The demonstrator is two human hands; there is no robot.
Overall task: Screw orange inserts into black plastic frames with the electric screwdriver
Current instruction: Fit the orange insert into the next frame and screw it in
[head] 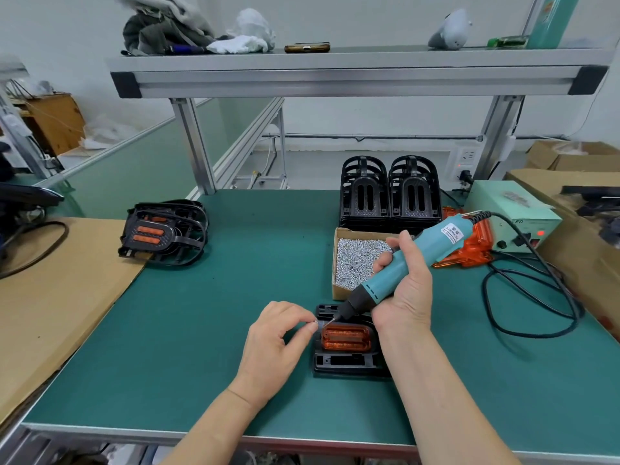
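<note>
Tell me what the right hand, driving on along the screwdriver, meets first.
Probably the frame, at its corner beside the insert: the right hand's screwdriver points down-left at it. The left hand pinches what looks like a screw right beside the tip; depth is unclear.

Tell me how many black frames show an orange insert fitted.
2. One frame lies in front, under the electric screwdriver; another frame tops the pile at the mat's left edge. Lower frames in that pile may hide more.
</note>
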